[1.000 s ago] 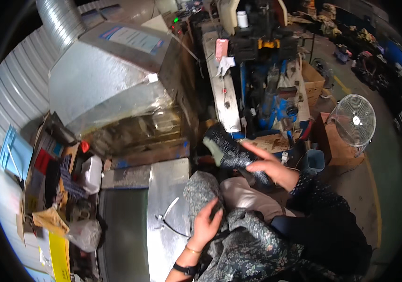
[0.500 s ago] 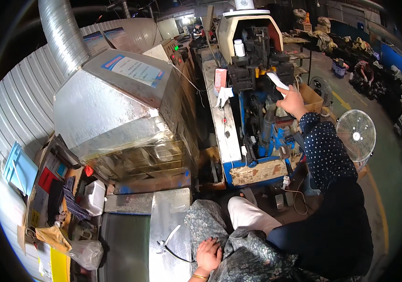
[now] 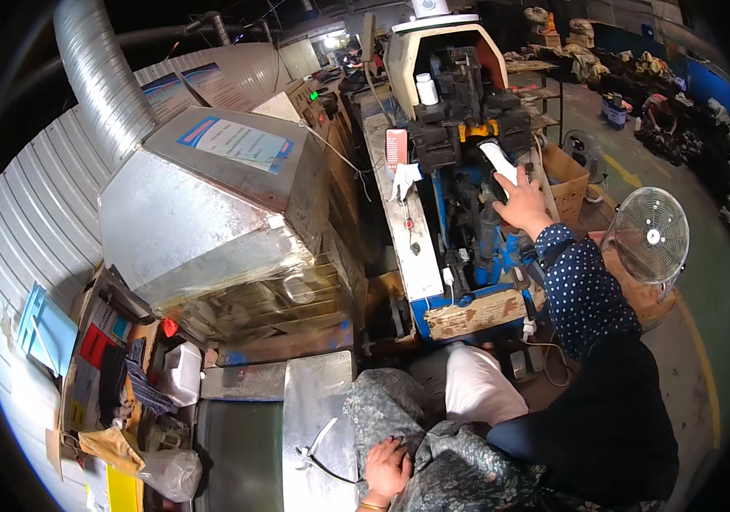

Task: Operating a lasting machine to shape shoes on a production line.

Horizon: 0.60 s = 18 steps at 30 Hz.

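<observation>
My right hand (image 3: 525,205) reaches forward over the machine (image 3: 477,136). Its fingers are spread and touch the near end of a long white piece (image 3: 496,159), shaped like a shoe sole or upper; its exact kind is unclear. The piece sits tilted at the front of the machine's black head, below a yellow part. My left hand (image 3: 389,468) lies on the dark flowered cloth (image 3: 459,461) over my lap, fingers laid out, holding nothing.
A metal hooded unit (image 3: 203,205) stands at the left, with a conveyor belt (image 3: 241,444) before it. A white ledge (image 3: 416,256) bears a white glove-like cloth (image 3: 404,181). A fan (image 3: 651,235) and a cardboard box (image 3: 565,183) stand at the right.
My right hand has gone from an extended index finger to spread fingers at the white piece. My left hand stays on my lap. The whole view has shifted slightly.
</observation>
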Each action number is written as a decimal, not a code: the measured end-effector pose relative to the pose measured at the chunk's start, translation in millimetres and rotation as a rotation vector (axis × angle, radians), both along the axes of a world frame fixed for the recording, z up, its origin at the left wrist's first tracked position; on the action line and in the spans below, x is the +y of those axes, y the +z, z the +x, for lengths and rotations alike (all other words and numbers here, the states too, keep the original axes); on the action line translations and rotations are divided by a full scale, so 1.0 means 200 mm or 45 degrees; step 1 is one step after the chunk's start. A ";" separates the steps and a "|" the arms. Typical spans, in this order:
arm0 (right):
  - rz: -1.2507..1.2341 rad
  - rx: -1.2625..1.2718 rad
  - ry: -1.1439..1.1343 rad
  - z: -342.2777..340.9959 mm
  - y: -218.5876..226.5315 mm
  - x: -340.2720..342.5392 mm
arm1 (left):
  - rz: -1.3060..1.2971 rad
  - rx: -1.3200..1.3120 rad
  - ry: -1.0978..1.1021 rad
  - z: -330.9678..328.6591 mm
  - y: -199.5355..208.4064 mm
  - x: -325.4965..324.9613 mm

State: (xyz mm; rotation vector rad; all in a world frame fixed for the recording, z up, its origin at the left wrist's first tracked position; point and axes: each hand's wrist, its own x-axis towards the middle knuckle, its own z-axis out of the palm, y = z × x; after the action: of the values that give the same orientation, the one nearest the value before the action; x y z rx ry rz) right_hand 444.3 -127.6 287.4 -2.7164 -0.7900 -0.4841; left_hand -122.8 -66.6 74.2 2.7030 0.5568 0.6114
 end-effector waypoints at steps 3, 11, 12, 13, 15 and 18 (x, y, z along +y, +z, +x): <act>0.058 -0.017 -0.008 0.02 -0.01 0.00 | 0.004 0.001 0.004 0.01 0.00 0.00; 0.165 0.054 0.060 0.16 0.02 0.12 | -0.022 0.003 0.100 0.00 0.01 0.01; 0.122 -0.042 0.053 0.15 0.03 0.16 | -0.039 0.011 0.081 -0.02 0.01 0.01; 0.167 -0.069 0.109 0.02 0.13 0.17 | -0.063 0.014 0.086 -0.05 0.01 0.00; 0.198 -0.118 0.223 0.19 0.06 0.15 | -0.329 -0.106 -0.006 -0.09 0.02 0.03; 0.115 0.102 0.228 0.33 0.04 0.24 | -0.806 -0.375 0.157 -0.23 0.07 0.01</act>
State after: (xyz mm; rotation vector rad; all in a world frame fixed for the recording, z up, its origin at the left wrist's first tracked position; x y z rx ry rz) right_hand 511.1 -79.9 296.4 -2.5358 -0.9544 -0.3603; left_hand -168.5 -64.0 88.2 1.9601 0.6986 0.7047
